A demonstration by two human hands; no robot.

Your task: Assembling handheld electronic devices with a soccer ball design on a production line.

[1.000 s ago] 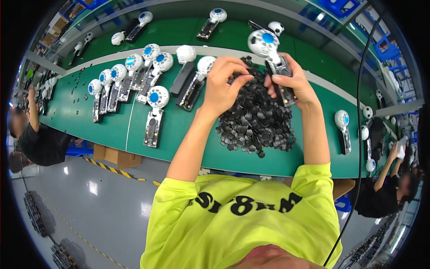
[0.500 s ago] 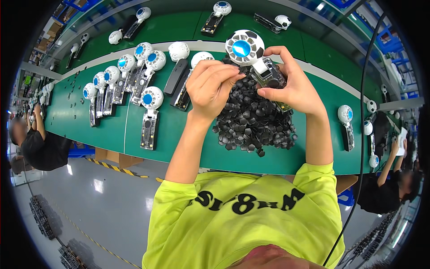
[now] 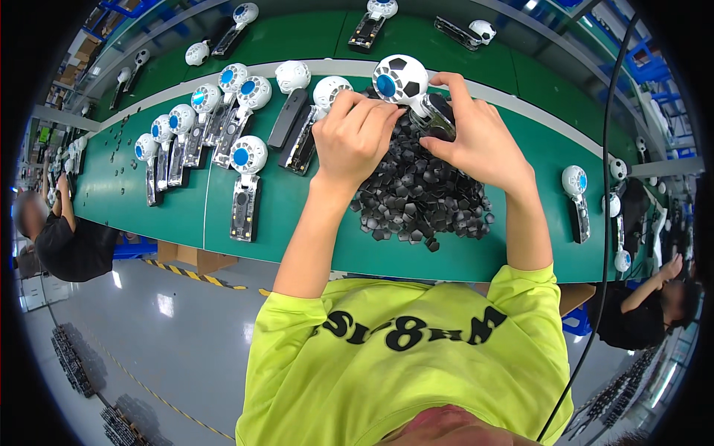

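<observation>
My right hand (image 3: 480,137) is wrapped round the dark, partly clear handle of a handheld fan (image 3: 402,77). Its white, ball-shaped head has black pentagons and a blue disc in a slotted ring, and points up and left. Just below that head is my left hand (image 3: 353,137), thumb and fingers pinched together. Whatever lies between those fingertips is hidden. Under both hands spreads a heap of small black pentagon pieces (image 3: 424,193) on the green table (image 3: 297,249).
Several similar fans (image 3: 248,156) lie to the left, their heads white with blue discs. Another fan (image 3: 575,181) lies at the right. More stand beyond the pale rail (image 3: 186,89). A black cable (image 3: 608,149) hangs at the right. Co-workers sit at both sides.
The fan's head has turned, so its blue disc now faces further left and more black pentagons show. My left hand stays pinched beside it. The co-worker at right no longer holds up white paper.
</observation>
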